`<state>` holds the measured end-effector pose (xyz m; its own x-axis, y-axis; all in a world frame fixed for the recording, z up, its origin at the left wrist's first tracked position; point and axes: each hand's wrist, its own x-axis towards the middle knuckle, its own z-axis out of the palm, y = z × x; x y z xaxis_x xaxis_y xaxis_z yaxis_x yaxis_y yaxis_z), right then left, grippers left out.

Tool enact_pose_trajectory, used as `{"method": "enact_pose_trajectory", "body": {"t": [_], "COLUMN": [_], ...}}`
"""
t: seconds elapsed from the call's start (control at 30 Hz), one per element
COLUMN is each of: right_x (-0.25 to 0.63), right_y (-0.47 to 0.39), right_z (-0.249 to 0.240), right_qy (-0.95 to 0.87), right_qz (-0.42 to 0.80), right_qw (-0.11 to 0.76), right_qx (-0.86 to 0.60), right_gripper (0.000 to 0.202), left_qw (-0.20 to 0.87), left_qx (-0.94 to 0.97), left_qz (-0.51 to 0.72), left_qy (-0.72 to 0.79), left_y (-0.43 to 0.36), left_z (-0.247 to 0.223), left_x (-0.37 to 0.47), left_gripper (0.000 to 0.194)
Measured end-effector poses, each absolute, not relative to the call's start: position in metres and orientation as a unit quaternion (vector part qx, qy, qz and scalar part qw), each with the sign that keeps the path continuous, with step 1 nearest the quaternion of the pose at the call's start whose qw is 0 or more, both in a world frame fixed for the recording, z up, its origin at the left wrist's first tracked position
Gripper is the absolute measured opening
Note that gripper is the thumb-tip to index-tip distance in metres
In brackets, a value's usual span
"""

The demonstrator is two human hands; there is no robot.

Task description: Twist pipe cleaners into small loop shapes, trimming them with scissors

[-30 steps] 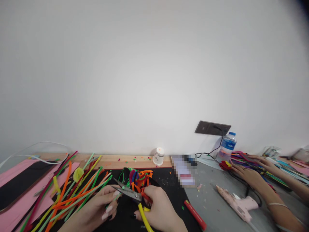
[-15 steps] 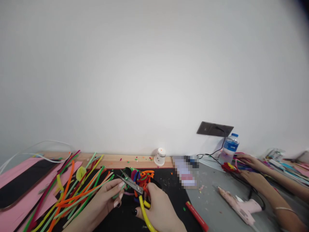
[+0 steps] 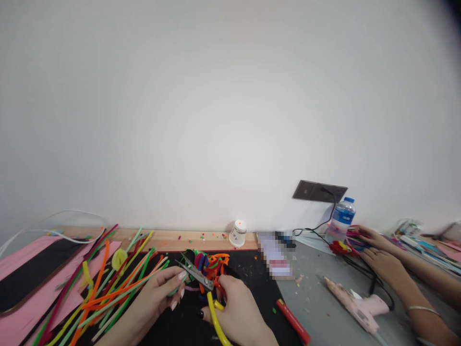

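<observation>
My left hand (image 3: 163, 293) pinches a short piece of green pipe cleaner (image 3: 174, 291) between thumb and fingers. Wrapped round the yellow handles of a pair of scissors (image 3: 203, 279), my right hand (image 3: 241, 307) lies just to the right. The scissor blades are parted and point up and left, beside my left fingertips. Right behind them is a tangle of orange, blue and green pipe cleaners (image 3: 219, 262) on the black mat (image 3: 180, 327). Loose pipe cleaners (image 3: 108, 302) spread out left of my left hand.
A white paper cup (image 3: 238, 234) stands upside down near the wall. On the right are a red tube (image 3: 292, 321), a pink glue gun (image 3: 356, 305), a water bottle (image 3: 340, 221) and another person's hands (image 3: 382, 264). A dark phone (image 3: 36, 274) lies on pink sheets.
My hands and the scissors hold nearly the same pose. At the right, the other person's hands have shifted slightly among the pipe cleaners.
</observation>
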<state>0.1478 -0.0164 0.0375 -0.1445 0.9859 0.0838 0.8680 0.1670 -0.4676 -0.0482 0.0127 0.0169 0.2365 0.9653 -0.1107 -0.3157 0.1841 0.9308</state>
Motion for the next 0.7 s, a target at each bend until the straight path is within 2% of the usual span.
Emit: {"method": "enact_pose_trajectory", "body": {"t": [0.23, 0.7], "right_x": [0.149, 0.152], "right_y": [-0.014, -0.015], "right_z": [0.029, 0.038], "right_qy": [-0.739, -0.784], "right_qz": [0.169, 0.198], "right_qw": [0.205, 0.215], "right_qx": [-0.618, -0.548], "right_gripper": [0.023, 0.033], "left_qw": [0.589, 0.756], "left_qx": [0.522, 0.408], "left_qz": [0.464, 0.417], "left_qy": [0.407, 0.296], "left_y": [0.016, 0.007], "left_z": [0.017, 0.011], "left_x": [-0.051, -0.069], "left_gripper": [0.030, 0.016]}}
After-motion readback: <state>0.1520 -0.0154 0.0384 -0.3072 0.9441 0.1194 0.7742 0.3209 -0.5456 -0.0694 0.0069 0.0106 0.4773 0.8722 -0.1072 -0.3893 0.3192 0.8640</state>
